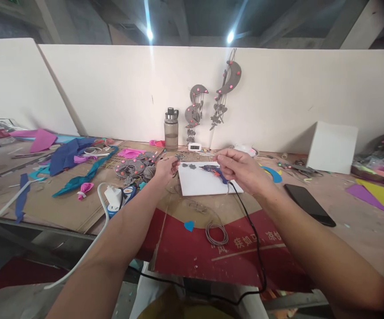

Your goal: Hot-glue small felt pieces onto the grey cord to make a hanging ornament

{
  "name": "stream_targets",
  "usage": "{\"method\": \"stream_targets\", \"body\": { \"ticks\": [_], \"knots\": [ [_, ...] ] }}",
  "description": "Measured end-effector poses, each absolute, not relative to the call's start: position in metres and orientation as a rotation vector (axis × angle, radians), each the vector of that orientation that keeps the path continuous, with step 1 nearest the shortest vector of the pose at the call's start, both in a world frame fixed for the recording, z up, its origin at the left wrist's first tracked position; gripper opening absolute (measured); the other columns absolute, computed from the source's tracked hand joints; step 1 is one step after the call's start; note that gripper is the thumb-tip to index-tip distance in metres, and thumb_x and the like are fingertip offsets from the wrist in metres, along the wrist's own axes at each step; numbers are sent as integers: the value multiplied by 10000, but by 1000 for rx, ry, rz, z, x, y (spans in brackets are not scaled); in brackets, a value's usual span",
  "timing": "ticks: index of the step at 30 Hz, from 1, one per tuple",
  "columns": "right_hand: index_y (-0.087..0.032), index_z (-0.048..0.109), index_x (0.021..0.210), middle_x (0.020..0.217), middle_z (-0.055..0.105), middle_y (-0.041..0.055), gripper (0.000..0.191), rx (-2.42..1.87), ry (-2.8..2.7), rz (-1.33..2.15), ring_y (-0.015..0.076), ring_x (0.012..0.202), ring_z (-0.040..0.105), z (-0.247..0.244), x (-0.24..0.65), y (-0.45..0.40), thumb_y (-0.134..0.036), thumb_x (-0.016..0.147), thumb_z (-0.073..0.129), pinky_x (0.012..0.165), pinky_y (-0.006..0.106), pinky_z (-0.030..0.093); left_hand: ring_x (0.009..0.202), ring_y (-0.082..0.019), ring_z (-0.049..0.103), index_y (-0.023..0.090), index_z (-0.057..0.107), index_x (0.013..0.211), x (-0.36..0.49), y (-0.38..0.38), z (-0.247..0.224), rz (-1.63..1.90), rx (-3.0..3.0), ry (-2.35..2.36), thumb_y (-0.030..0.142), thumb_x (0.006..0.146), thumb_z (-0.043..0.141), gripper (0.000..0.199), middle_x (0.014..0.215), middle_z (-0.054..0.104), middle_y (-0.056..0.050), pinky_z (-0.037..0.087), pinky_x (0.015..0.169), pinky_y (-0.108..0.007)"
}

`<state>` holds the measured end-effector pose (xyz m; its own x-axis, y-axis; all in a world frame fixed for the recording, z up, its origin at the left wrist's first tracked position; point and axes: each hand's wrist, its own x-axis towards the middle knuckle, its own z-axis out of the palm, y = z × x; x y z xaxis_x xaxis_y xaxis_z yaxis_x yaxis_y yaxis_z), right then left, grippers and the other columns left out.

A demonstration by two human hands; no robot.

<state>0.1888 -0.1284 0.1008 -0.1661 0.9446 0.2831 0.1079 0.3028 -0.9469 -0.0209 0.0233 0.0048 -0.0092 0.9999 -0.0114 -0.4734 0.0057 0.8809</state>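
Observation:
My left hand point(168, 168) is raised at the left edge of a white board point(195, 188), its fingers closed in a pinch. A small dark bit shows near its fingertips, too small to name. Above the board's right side, my right hand point(236, 168) is also pinched closed, and what it holds, if anything, I cannot make out. Just below and left of it, a blue hot glue gun point(223, 176) lies on the board, partly hidden by that hand. Small grey flower shapes point(192, 166) rest near the board's far left corner. A coil of grey cord point(216, 235) lies in front.
A heap of grey felt pieces point(133, 168) with pink dots lies left of the board. A power strip point(127, 195), a bottle point(171, 133) and a black phone point(309, 204) stand or lie around. The glue gun's black cable point(258, 248) hangs over the front edge. Grey moon ornaments point(231, 79) hang behind.

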Motion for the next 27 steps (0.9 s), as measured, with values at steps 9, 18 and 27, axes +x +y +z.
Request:
{"method": "stream_targets", "body": {
  "ticks": [9, 18, 27],
  "knots": [
    [-203, 710, 805, 833, 652, 28, 297, -1028, -2476, 844, 154, 799, 568, 81, 186, -119, -415, 853, 507, 747, 283, 412, 527, -61, 544, 102, 579, 724, -16, 19, 9, 1354, 899, 740, 146, 642, 677, 135, 650, 614, -27, 386, 438, -153],
    [-189, 595, 858, 756, 620, 15, 204, -1317, -1845, 274, 149, 691, 552, 11, 205, -90, -320, 877, 440, 674, 277, 405, 539, -59, 551, 138, 588, 733, -4, 9, 3, 1339, 942, 738, 222, 594, 747, 228, 698, 625, -4, 377, 450, -161],
    [-149, 592, 938, 923, 655, 92, 227, -1721, -1694, -58, 178, 864, 580, -8, 247, -57, -297, 884, 429, 794, 278, 413, 495, -59, 511, 135, 570, 675, 15, 1, -19, 1288, 1110, 893, 267, 569, 756, 251, 657, 613, -15, 317, 419, -175]
  ]
}}
